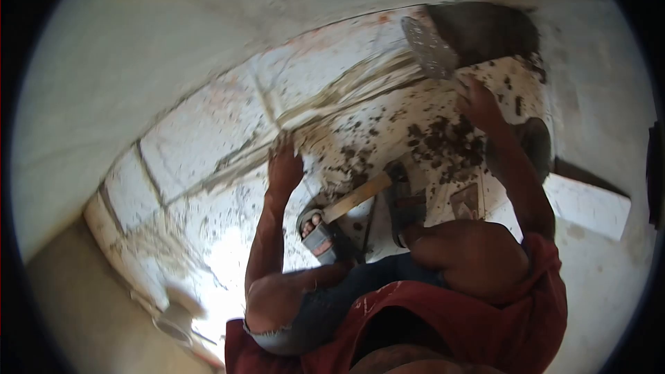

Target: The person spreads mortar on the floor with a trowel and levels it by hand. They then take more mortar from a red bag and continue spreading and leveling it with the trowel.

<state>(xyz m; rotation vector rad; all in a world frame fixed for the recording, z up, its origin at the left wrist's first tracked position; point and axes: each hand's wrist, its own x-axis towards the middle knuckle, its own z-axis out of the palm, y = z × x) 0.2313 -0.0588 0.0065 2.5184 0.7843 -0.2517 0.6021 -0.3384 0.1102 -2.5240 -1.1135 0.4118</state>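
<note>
My right hand (479, 105) grips a trowel (431, 48) by its handle, and grey mortar coats the blade. The blade lies at the left edge of a dark wet mortar patch (488, 31) on the low tiled face. My left hand (285, 163) is stretched forward, with fingers extended at the mortar-smeared edge of the white tiles (201, 152), nothing visible in it. Dark mortar crumbs (443, 145) are scattered over the floor between my hands and feet.
A pale wooden bar (357, 196) lies between my sandalled feet. On the right a white tile (589, 204) leans by the wall, near a dark rounded object (537, 144). A roundish container (174, 322) stands at lower left.
</note>
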